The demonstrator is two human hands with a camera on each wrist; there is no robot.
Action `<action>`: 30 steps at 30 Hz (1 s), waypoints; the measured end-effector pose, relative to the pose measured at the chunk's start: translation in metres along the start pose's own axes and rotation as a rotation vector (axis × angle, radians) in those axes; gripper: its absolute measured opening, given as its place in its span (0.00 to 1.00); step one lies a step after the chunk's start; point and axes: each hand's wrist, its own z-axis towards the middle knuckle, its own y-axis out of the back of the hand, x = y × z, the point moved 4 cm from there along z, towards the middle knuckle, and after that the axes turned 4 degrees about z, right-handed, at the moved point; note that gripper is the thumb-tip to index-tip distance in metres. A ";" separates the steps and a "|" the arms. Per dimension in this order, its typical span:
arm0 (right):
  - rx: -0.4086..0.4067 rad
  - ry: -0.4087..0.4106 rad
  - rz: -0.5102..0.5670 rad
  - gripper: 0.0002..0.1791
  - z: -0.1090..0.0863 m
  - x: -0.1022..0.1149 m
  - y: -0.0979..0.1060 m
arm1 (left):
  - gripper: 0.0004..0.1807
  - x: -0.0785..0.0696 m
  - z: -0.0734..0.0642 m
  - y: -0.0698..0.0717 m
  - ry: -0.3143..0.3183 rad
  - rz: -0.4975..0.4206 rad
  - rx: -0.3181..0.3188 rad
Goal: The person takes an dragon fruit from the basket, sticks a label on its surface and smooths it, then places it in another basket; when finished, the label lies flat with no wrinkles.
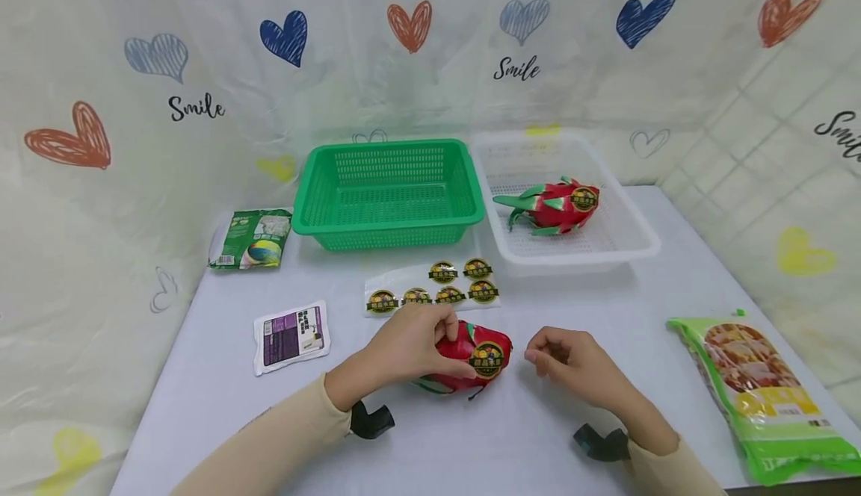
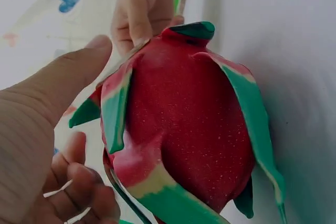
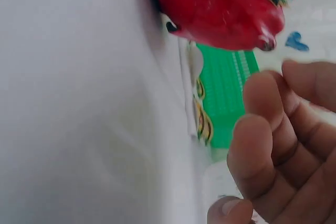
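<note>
A red dragon fruit (image 1: 463, 348) with green-tipped scales lies on the white table, a round dark fruit sticker (image 1: 487, 359) on its right end. My left hand (image 1: 410, 346) is over the fruit, its thumb reaching toward the sticker. In the left wrist view the thumb (image 2: 79, 69) is extended above the fruit's upper side, and the other fingers curl loosely beside it. Just right of the fruit, my right hand (image 1: 568, 361) hovers with bent fingers and nothing between them. The right wrist view shows its fingertips (image 3: 252, 140) apart from the fruit.
Behind the fruit lies a sticker sheet (image 1: 430, 288). A green basket (image 1: 390, 225) stands farther back, beside a white basket (image 1: 572, 259) holding another stickered dragon fruit (image 1: 551, 208). A green packet (image 1: 252, 238) and purple-white packet (image 1: 294, 337) lie left, a large food bag (image 1: 760, 391) right.
</note>
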 end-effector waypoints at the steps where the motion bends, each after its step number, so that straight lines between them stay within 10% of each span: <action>1: -0.031 -0.030 0.009 0.09 -0.002 -0.003 0.004 | 0.28 0.001 0.000 0.000 0.008 0.018 -0.002; 12: -0.354 -0.225 0.189 0.25 0.002 -0.037 0.054 | 0.48 0.012 0.006 -0.009 0.011 0.087 0.191; 24: -0.377 -0.184 0.798 0.20 0.046 -0.053 0.077 | 0.46 0.015 0.010 -0.013 -0.030 0.052 0.262; 30: -0.428 -0.163 0.889 0.17 0.054 -0.050 0.079 | 0.47 0.013 0.012 -0.013 -0.034 0.060 0.250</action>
